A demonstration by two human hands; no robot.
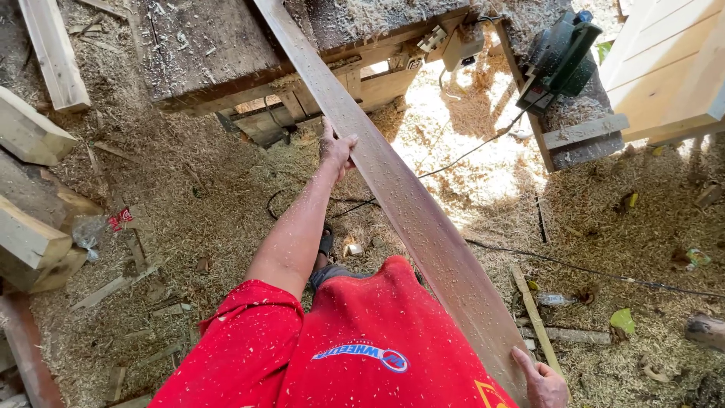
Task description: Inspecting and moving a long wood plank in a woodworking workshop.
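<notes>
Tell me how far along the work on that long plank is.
Done: much cutting or planing, judging by the shavings covering the ground and dusting the plank. In hand: the left hand grips the plank's edge midway and the right hand its near end, the far end resting on the workbench. Left: cannot tell; the power tool sits unused on a stand.

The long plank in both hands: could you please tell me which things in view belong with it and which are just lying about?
In hand:
long plank
left hand, gripping its edge
right hand, at its near end
sawdust-covered workbench under its far end

Lying about:
power tool
timber offcuts
black cable
pale boards
</notes>
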